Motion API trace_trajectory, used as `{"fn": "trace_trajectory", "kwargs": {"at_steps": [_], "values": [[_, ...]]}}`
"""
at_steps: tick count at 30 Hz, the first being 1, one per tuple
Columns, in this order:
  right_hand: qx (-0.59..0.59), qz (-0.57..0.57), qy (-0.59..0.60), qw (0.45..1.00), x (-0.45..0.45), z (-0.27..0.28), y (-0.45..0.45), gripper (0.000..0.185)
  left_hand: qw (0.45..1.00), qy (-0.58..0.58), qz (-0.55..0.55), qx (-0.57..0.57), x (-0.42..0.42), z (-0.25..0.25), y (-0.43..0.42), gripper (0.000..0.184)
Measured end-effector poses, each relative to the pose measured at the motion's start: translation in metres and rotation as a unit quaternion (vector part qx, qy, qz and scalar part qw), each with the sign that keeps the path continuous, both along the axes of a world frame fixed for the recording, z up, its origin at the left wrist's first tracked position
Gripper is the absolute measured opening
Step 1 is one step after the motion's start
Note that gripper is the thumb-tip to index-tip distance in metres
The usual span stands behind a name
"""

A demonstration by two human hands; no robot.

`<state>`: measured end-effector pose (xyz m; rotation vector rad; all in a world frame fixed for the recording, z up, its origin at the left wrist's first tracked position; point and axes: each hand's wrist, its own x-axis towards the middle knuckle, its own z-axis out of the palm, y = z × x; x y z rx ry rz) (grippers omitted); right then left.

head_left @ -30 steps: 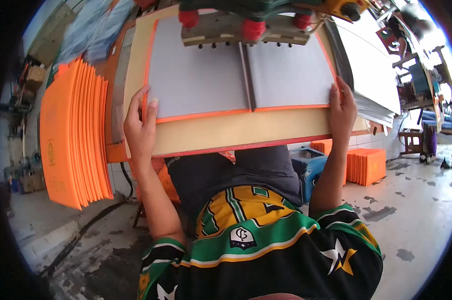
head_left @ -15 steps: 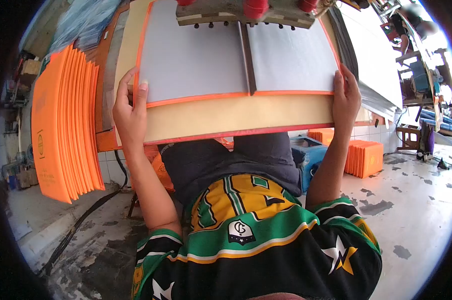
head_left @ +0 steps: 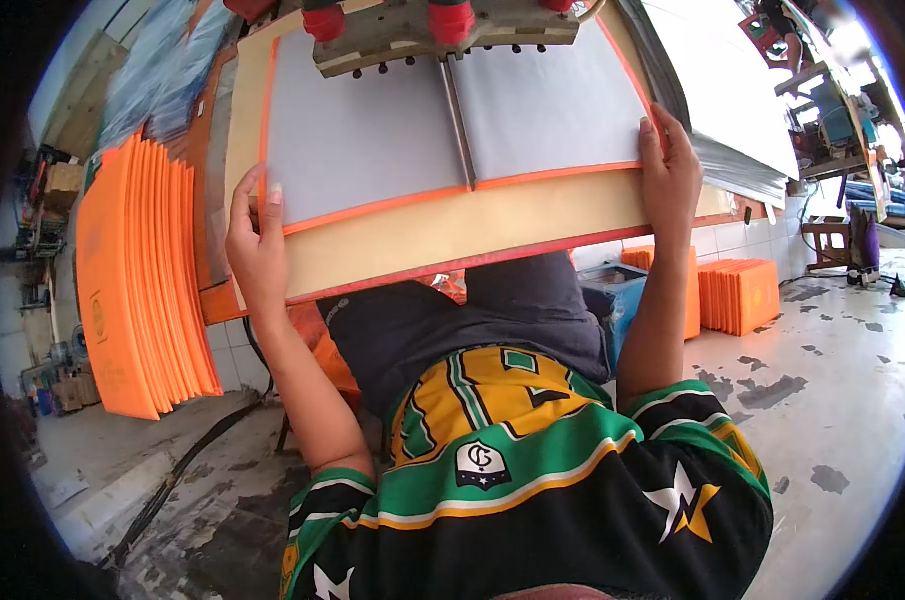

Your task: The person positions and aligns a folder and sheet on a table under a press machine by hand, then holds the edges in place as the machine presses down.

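Observation:
An open orange folder cover (head_left: 372,130), lined inside with pale grey sheet, lies on a cream board (head_left: 452,225) with a red front edge. Down its middle runs a dark metal strip (head_left: 456,125). My left hand (head_left: 257,235) grips the cover's left edge near the front corner, thumb on top. At the right edge, my right hand (head_left: 669,170) is closed on the cover, with its fingertips at the rim. Over the far part of the cover hangs a metal machine head (head_left: 447,38) with red knobs. It hides the cover's far middle.
Stacked orange folders (head_left: 142,280) stand to the left, beside clear plastic wrapping (head_left: 162,70). White sheets (head_left: 722,90) lie at the right. More orange folders (head_left: 737,295) and a blue crate (head_left: 612,305) are below on the right. A cable (head_left: 187,465) crosses the floor.
The camera view has tilted slightly, so the board, machine head and stacks appear shifted. Both hands keep their hold on the cover's side edges.

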<state>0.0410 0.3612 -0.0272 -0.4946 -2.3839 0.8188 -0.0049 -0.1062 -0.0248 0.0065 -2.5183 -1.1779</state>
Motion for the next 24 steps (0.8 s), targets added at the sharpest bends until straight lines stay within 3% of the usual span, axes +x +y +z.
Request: {"fn": "trace_trajectory", "kwargs": {"at_steps": [9, 24], "values": [[-0.009, 0.003, 0.006, 1.000, -0.0012, -0.0012, 0.0004, 0.046, 0.999, 0.015, 0.008, -0.045, -0.0006, 0.0023, 0.0019, 0.041], [0.015, 0.012, 0.013, 1.000, -0.0004, 0.0060, -0.0049, 0.041, 1.000, -0.026, -0.002, -0.009, 0.0009, 0.0039, 0.0005, 0.043]]}}
